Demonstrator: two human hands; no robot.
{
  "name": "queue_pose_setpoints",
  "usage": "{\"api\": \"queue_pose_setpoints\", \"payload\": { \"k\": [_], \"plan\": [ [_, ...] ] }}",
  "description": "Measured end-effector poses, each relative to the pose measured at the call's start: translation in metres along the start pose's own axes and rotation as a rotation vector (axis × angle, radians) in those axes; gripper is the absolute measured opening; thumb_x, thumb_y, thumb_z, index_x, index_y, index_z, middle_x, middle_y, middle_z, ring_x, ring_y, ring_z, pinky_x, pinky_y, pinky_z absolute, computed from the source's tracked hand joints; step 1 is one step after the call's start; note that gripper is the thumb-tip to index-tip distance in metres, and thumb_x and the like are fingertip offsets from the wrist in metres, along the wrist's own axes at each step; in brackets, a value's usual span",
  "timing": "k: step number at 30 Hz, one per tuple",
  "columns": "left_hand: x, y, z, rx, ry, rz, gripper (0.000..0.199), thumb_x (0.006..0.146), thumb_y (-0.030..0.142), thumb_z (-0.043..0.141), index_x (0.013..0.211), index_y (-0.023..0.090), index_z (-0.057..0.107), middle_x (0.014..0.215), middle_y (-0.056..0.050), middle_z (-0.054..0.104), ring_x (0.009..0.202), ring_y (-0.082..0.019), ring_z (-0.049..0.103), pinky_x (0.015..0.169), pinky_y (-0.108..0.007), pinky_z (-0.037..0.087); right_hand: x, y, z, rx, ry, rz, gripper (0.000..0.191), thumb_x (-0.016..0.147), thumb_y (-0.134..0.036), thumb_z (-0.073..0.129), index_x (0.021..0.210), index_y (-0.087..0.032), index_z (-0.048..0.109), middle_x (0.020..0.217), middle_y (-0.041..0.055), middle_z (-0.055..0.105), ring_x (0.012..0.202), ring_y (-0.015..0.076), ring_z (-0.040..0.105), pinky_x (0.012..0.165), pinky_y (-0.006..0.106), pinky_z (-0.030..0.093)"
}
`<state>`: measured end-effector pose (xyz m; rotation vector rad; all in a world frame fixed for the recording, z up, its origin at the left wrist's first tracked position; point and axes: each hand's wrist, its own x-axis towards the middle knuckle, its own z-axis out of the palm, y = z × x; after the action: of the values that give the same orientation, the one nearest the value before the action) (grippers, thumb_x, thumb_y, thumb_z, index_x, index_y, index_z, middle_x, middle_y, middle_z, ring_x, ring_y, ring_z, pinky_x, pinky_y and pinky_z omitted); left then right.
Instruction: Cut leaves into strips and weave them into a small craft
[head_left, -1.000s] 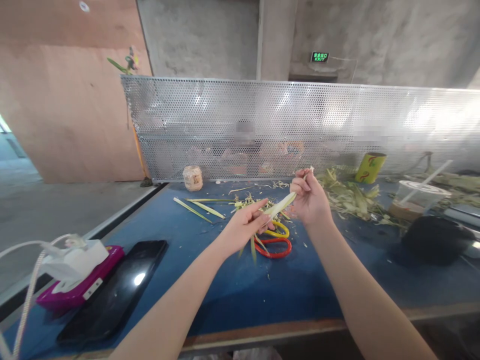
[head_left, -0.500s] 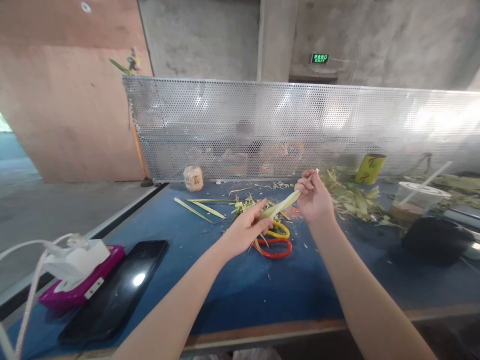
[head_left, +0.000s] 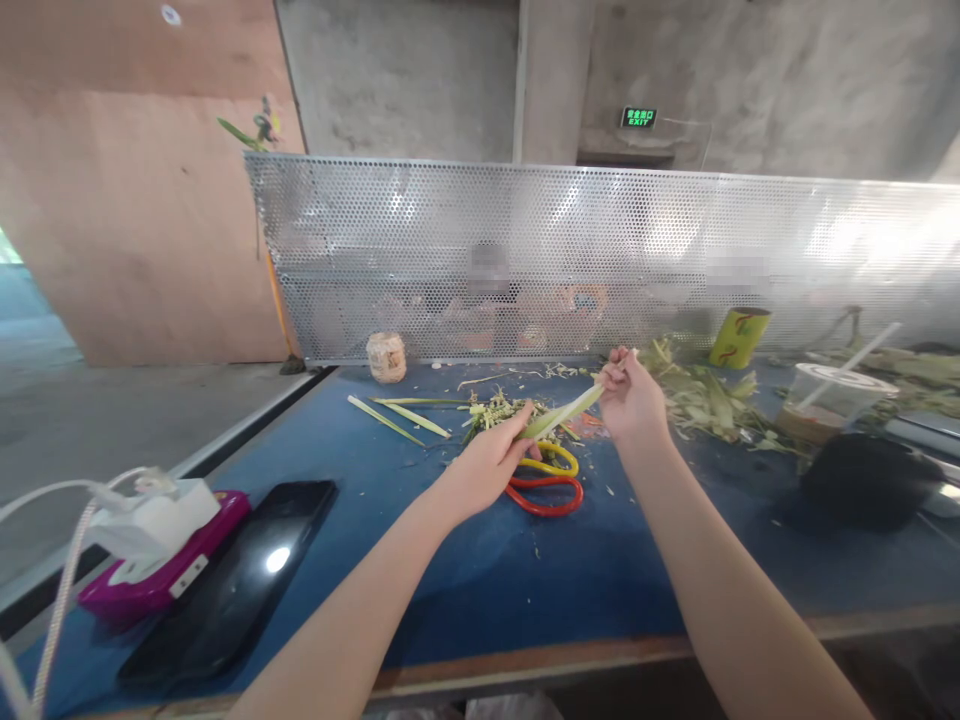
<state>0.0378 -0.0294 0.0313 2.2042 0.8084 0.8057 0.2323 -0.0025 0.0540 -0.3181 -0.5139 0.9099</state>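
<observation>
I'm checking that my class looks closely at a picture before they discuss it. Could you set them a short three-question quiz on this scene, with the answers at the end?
1. Which thing lies right beside the purple box?
A) the lidded cup
B) the phone
C) the exit sign

2. True or false: the leaf strip stretches between the left hand and the right hand.

3. Fill in the missing word: of the two looped handles of the scissors, one is yellow and the other is ____.

Key: 1 B; 2 true; 3 red
</observation>
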Motion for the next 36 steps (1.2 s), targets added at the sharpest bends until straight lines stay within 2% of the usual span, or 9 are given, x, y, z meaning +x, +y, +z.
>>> {"api": "queue_pose_setpoints", "payload": {
  "k": [5,10,13,17,21,25,28,33,36],
  "plan": [
    [0.001,-0.002,-0.003,0.041,0.066,-0.007,0.051,0.085,0.032,0.028,0.134,0.018,0.024,0.086,-0.004,0.059,0.068,-0.014,0.047,0.070,-0.028,0.037,0.001,0.004,-0.002,0.008,0.109,0.091,0.027,0.086,-0.010,0.035,0.064,-0.011,0.050,0.058,-0.0013,0.049,0.039,-0.0004,0.033,0.034,0.010,0.031],
    [0.001,-0.003,-0.006,0.035,0.115,-0.034,0.054,0.085,0.037,0.025,0.136,0.019,0.020,0.082,-0.005,0.054,0.063,-0.014,0.044,0.064,-0.027,0.037,0.002,0.005,-0.002,-0.005,0.160,0.169,0.029,0.087,-0.009,0.031,0.062,-0.012,0.045,0.057,-0.0022,0.045,0.038,-0.0004,0.032,0.034,0.010,0.031],
    [0.001,-0.004,-0.007,0.045,0.124,-0.032,0.054,0.085,0.037,0.024,0.136,0.017,0.020,0.081,-0.005,0.053,0.066,-0.015,0.045,0.066,-0.029,0.038,0.004,0.006,-0.003,-0.052,0.196,0.225,0.029,0.087,-0.008,0.028,0.061,-0.014,0.041,0.053,-0.0044,0.039,0.035,0.0002,0.028,0.033,0.010,0.029],
    [0.001,-0.007,-0.005,0.088,0.088,-0.046,0.053,0.085,0.031,0.024,0.136,0.015,0.019,0.086,-0.007,0.055,0.074,-0.018,0.048,0.074,-0.032,0.038,0.006,0.005,-0.006,-0.112,0.242,0.282,0.029,0.084,-0.003,0.023,0.060,-0.016,0.035,0.048,-0.0063,0.033,0.032,0.0018,0.024,0.031,0.012,0.027],
    [0.001,-0.009,0.004,0.308,0.031,-0.114,0.056,0.081,0.017,0.025,0.136,0.010,0.016,0.099,-0.015,0.057,0.089,-0.024,0.050,0.085,-0.040,0.032,0.007,0.006,-0.012,-0.188,0.285,0.320,0.025,0.081,-0.004,0.025,0.062,-0.017,0.032,0.046,-0.0071,0.033,0.030,0.0027,0.020,0.031,0.014,0.025],
    [0.000,-0.011,0.014,0.475,-0.060,-0.065,0.059,0.078,0.010,0.025,0.136,0.006,0.014,0.115,-0.021,0.051,0.104,-0.028,0.046,0.091,-0.045,0.025,0.012,0.010,-0.021,-0.256,0.314,0.342,0.022,0.079,-0.004,0.030,0.062,-0.018,0.030,0.045,-0.0081,0.032,0.029,0.0020,0.019,0.031,0.013,0.022],
    [0.000,-0.011,0.015,0.523,-0.111,-0.064,0.062,0.075,0.008,0.026,0.136,0.006,0.012,0.113,-0.021,0.053,0.103,-0.028,0.047,0.092,-0.046,0.025,0.016,0.011,-0.028,-0.295,0.329,0.341,0.023,0.079,-0.003,0.029,0.061,-0.018,0.026,0.043,-0.0094,0.027,0.029,0.0022,0.018,0.031,0.013,0.021],
    [-0.001,-0.010,0.010,0.421,-0.046,-0.088,0.057,0.079,0.012,0.023,0.136,0.009,0.016,0.106,-0.019,0.057,0.100,-0.027,0.049,0.092,-0.045,0.025,0.019,0.010,-0.033,-0.358,0.291,0.364,0.025,0.078,-0.003,0.028,0.059,-0.019,0.023,0.040,-0.0095,0.025,0.028,0.0032,0.017,0.030,0.013,0.022],
    [-0.003,-0.006,0.008,0.454,-0.072,-0.072,0.059,0.080,0.012,0.022,0.137,0.009,0.006,0.103,-0.017,0.058,0.098,-0.025,0.050,0.092,-0.042,0.026,0.018,0.007,-0.033,-0.413,0.238,0.372,0.024,0.075,-0.003,0.031,0.058,-0.019,0.025,0.037,-0.0092,0.026,0.027,0.0035,0.018,0.028,0.014,0.021]
  ]
}}
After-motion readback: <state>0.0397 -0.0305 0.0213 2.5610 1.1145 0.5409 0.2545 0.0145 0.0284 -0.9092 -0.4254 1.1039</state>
